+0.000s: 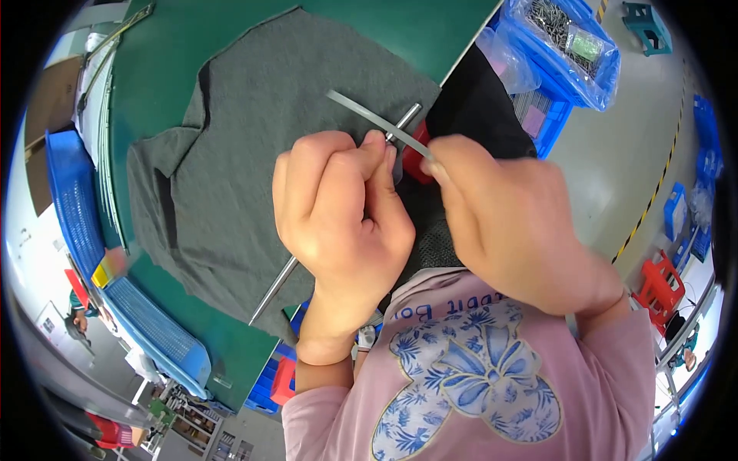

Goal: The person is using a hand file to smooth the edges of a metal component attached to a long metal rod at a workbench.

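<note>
My left hand [338,200] is closed round a thin, shiny metal rod [274,290]. The rod slants from the lower left, passes through the fist and comes out above the thumb, its tip pointing up and right. Closed and slightly blurred, my right hand [507,215] grips one end of a thin, flat grey file [369,114]. The file crosses the rod just below its tip and seems to touch it. Beneath both lies a dark grey cloth [261,107] on the green table [192,31]. A red object [416,154] is partly hidden behind the file and right hand.
Blue perforated baskets [157,323] line the table's left side. At the upper right, a blue bin [603,84] holds many small metal parts and a bag. Black fabric [484,107] hangs by the table's right edge. A green stool [648,29] stands on the floor beyond.
</note>
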`<state>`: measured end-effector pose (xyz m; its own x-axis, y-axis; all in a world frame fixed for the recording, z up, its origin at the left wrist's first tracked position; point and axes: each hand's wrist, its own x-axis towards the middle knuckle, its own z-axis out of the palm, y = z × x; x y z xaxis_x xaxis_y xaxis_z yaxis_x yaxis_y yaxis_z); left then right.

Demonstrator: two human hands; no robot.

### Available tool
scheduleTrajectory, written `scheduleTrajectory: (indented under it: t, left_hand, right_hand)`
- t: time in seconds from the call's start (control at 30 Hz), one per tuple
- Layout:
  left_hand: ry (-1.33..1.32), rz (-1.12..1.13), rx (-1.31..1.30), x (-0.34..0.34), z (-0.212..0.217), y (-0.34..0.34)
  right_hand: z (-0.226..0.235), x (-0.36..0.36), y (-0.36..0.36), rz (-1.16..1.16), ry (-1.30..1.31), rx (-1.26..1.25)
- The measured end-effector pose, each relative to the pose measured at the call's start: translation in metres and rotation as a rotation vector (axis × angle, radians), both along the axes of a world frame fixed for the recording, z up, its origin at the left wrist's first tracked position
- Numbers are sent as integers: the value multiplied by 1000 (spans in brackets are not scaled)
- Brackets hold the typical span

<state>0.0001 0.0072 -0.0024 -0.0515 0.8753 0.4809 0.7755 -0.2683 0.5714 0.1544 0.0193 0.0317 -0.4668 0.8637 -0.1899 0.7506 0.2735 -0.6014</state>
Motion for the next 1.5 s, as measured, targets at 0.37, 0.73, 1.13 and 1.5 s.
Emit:
scheduleTrajectory:
  t: [0.37, 0.73, 1.13, 1.5]
  left_hand:
    - [-20, -13, -17, 1, 1, -1]
    - [24, -40, 6, -2, 1, 1]
    - [13, -1, -28, 1, 2, -1]
    - [22, -6, 15, 3, 0, 0]
  right_hand:
    - [-32, 2, -30, -174, 201, 143]
    - [-60, -15, -17, -176, 308, 354]
    - [-73, -12, -31, -295, 398, 365]
    - [-21, 9, -23, -114, 121, 190]
